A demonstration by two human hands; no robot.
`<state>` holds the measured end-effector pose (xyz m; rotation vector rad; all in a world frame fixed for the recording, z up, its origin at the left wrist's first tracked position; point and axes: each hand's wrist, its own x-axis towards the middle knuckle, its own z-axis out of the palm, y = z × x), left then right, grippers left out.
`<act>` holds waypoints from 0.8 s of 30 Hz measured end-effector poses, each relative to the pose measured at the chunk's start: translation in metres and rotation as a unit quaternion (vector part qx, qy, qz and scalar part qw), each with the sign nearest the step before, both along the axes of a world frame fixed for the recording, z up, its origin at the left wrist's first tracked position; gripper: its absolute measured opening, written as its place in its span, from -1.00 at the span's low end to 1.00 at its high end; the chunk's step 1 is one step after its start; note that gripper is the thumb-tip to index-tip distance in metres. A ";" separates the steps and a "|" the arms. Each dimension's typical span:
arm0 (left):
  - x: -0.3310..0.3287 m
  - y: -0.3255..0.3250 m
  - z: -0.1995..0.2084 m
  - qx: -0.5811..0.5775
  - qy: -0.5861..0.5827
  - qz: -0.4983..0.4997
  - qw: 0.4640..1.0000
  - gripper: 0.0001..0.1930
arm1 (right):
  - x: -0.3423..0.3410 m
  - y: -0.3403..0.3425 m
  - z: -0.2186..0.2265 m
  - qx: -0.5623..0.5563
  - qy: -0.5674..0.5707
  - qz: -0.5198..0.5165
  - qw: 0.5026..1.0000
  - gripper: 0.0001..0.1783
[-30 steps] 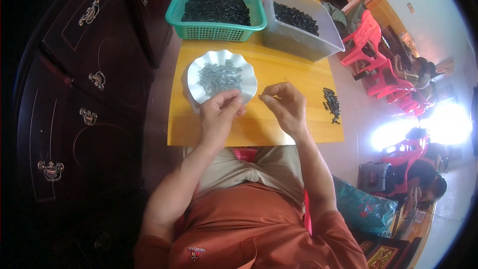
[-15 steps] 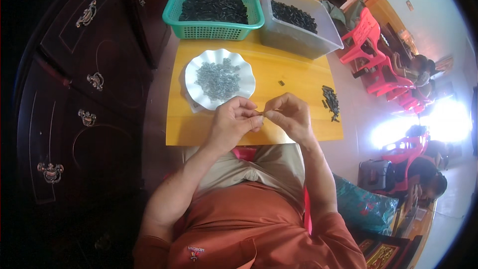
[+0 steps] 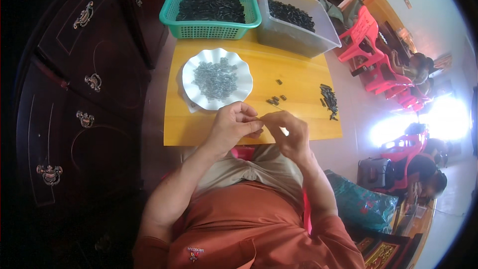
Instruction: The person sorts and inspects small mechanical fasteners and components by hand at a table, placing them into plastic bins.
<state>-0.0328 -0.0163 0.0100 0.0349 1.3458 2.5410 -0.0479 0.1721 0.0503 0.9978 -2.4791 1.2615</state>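
Observation:
My left hand (image 3: 233,127) and my right hand (image 3: 288,132) meet over the near edge of the yellow table (image 3: 199,132). The fingertips of both are pinched together around something too small to make out. Just beyond my right hand lie several small black pieces (image 3: 275,100), with another dark piece (image 3: 279,81) farther off. Left of them stands a white scalloped plate (image 3: 191,88) heaped with small clear pieces (image 3: 215,78). A pile of finished-looking slim black pieces (image 3: 328,100) lies by the table's right edge.
At the table's far side stand a green plastic basket (image 3: 209,31) and a translucent bin (image 3: 294,40), both holding many black pieces. Dark cabinets (image 3: 59,104) line the left. Pink chairs (image 3: 362,35), a teal bag (image 3: 361,201) and other people (image 3: 430,184) are to the right.
Several small black pieces now lie on the table beyond my right hand, where bare wood showed before. My right hand has shifted slightly nearer and left, its fingers bent downward.

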 end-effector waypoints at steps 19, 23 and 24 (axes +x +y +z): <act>0.003 0.009 -0.008 -0.016 -0.019 -0.002 1.000 -0.80 | -0.092 0.041 -0.013 0.056 -0.057 -0.195 0.977 -0.76; 0.002 0.014 -0.016 -0.022 -0.012 -0.004 1.000 -0.80 | -0.111 0.032 -0.015 0.104 -0.006 -0.181 0.978 -0.79; 0.003 0.015 -0.016 -0.023 -0.011 -0.007 1.000 -0.81 | -0.109 0.025 -0.010 0.084 -0.050 -0.161 0.982 -0.79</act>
